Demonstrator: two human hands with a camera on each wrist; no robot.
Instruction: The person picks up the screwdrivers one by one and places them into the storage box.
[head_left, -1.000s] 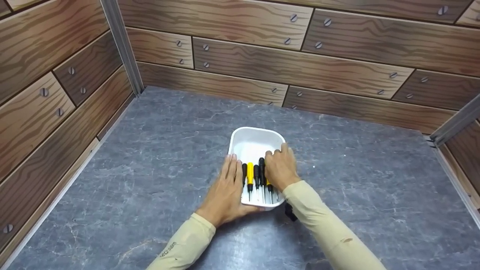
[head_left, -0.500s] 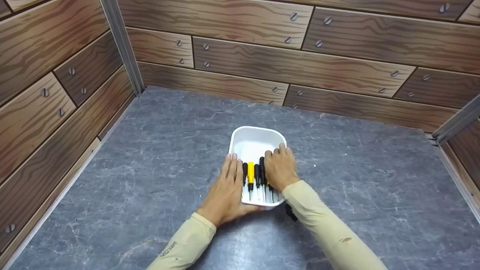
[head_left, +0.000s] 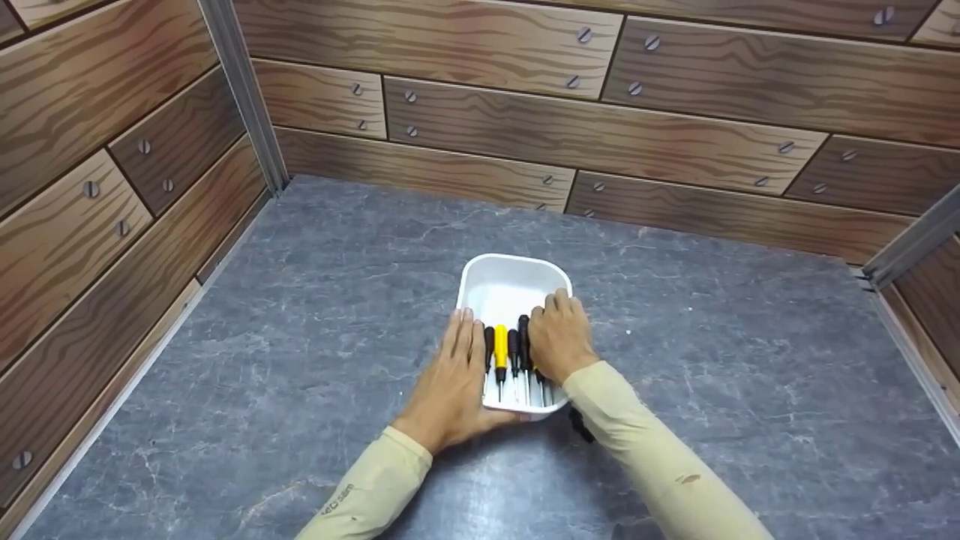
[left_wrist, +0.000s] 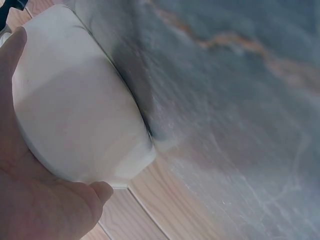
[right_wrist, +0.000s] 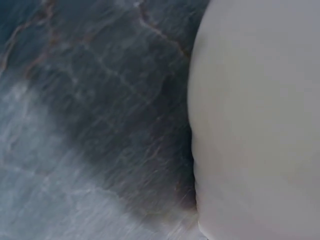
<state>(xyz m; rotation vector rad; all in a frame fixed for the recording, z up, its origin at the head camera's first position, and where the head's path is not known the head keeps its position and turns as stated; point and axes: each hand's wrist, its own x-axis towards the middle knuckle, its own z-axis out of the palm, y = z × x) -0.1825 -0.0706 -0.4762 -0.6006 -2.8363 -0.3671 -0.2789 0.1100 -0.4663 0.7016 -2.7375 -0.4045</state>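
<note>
A white rectangular container [head_left: 514, 292] sits on the grey marbled table, several screwdrivers lying side by side in its near half. One has a yellow handle [head_left: 501, 346]; others have black handles [head_left: 523, 341]. Along the left wall lies my left hand [head_left: 450, 379], fingers at the rim and thumb round the near end; the left wrist view shows this grip on the container's outside [left_wrist: 80, 100]. My right hand [head_left: 559, 337] reaches inside at the right, its fingers curled over the rightmost screwdrivers. It covers their handles, shafts showing beneath; its fingertips are hidden.
Wood-patterned panels [head_left: 480, 150] rise behind the table [head_left: 360, 262] and along both sides, with metal posts [head_left: 240, 90] at the corners. A black device [head_left: 579, 425] hangs under the right wrist. A pale sleeve [right_wrist: 260, 125] fills much of the right wrist view.
My right hand's fingers have shifted slightly and drawn closer together over the right-end screwdrivers, covering more of a yellow handle. My left hand and the container have stayed in place.
</note>
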